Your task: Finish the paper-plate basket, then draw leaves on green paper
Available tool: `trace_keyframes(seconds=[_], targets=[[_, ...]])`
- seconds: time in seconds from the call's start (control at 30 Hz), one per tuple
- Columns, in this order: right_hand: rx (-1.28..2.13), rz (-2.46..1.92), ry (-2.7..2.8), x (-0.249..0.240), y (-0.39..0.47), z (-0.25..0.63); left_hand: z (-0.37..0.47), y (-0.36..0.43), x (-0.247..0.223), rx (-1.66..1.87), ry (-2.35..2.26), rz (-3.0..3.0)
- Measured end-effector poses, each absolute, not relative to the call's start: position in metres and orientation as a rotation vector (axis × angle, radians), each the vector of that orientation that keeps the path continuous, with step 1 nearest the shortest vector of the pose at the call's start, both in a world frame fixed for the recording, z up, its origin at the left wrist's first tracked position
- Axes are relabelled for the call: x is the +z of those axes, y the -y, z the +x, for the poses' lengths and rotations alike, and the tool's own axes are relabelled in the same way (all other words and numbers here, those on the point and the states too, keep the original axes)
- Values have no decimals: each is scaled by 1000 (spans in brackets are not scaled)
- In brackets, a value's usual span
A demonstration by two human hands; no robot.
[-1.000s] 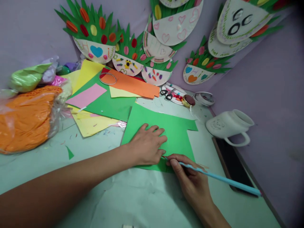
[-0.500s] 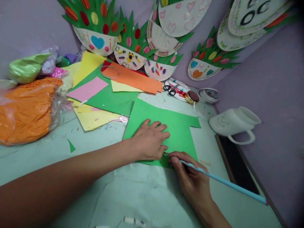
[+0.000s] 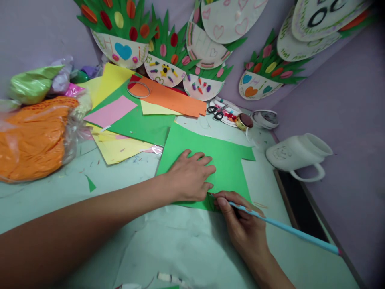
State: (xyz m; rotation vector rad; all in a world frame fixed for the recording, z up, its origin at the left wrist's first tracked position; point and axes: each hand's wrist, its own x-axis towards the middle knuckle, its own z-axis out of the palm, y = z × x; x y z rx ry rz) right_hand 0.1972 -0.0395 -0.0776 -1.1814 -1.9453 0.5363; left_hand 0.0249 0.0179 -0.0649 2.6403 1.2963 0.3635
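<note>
A sheet of green paper with a notch cut from its right side lies on the table. My left hand rests flat on it, fingers spread. My right hand grips a long light-blue pencil near its point. The pencil tip touches the paper's lower part, just beside my left little finger or thumb side. Faint dark lines show on the green near the tip; my hands cover part of them.
Left lie coloured sheets, a pink paper piece, orange paper with a bangle, and a bag of orange material. Behind are scissors and a tape roll. A white mug stands right. Paper-plate crafts hang on the wall.
Both hands stay almost in place, the pencil tip still on the green paper. The view has shifted slightly, and a sliver of green shows at the bottom edge.
</note>
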Motion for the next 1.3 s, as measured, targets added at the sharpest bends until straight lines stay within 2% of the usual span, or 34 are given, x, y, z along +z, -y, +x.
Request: trace_keyframes(seconds=[1.1,1.3], targets=[[717,-1362,1827,-75,60,211,24,-17,-63,327,-1292,2654],[716,-1370,1670,-72,62,207,24,-18,-63,322,-1292,2648]])
